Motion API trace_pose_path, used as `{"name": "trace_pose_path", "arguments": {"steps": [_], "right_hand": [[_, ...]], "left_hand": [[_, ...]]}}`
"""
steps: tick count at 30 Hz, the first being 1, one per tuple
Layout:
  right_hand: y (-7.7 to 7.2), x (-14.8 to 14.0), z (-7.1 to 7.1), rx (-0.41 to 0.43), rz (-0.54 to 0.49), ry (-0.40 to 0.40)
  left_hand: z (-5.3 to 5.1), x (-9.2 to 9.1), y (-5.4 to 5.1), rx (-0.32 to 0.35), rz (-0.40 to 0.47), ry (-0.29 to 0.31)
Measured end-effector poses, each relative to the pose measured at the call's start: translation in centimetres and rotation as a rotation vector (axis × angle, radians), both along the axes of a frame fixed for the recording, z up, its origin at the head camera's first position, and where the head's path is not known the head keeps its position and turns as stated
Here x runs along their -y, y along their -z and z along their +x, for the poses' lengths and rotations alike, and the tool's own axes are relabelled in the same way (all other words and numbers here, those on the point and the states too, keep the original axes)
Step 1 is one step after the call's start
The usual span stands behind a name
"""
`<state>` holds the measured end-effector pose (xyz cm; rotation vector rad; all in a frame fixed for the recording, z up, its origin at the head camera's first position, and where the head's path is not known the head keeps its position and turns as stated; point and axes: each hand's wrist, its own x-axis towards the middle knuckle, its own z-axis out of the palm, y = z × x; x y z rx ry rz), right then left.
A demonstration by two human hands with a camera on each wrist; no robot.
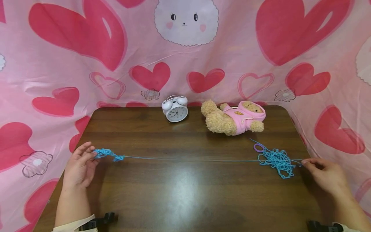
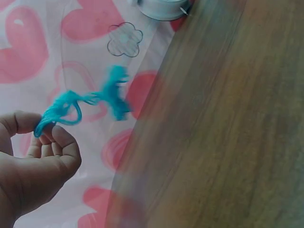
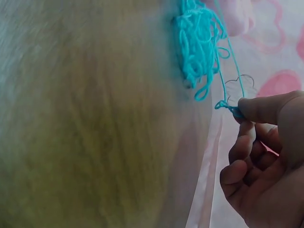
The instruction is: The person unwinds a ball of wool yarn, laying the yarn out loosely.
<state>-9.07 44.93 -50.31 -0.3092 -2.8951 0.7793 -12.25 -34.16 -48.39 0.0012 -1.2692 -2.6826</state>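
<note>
Between thumb and fingers, my left hand (image 1: 81,166) pinches one end of a small blue yarn bundle (image 1: 104,153) at the table's left side. In the left wrist view the bundle (image 2: 66,107) shows loops at the fingertips and a blurred far end. A thin strand (image 1: 145,158) runs taut from it across to the right. At the right side, a loose tangled heap of blue yarn (image 1: 278,161) lies on the table. My right hand (image 1: 326,174) pinches yarn just right of that heap; a small knotted bit (image 3: 230,109) shows at its fingertips in the right wrist view.
A purple ring (image 1: 259,148) lies at the heap's upper left edge. Toward the back stand a white alarm clock (image 1: 175,109) and, lying on its side, a teddy bear in a pink hoodie (image 1: 239,117). Heart-patterned cloth (image 1: 185,58) surrounds the brown table (image 1: 145,193).
</note>
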Motion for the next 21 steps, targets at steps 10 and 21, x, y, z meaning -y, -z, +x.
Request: {"name": "trace_pose_path", "arguments": {"steps": [10,21], "right_hand": [[1.0,0.1,-0.4,0.024,0.092,-0.079],[0.9,1.3,-0.7,0.052,0.116,-0.129]], "left_hand": [[-0.1,-0.5,0.2,0.046,-0.077,-0.022],[-0.6,-1.5,0.4,0.110,-0.149,-0.084]]}}
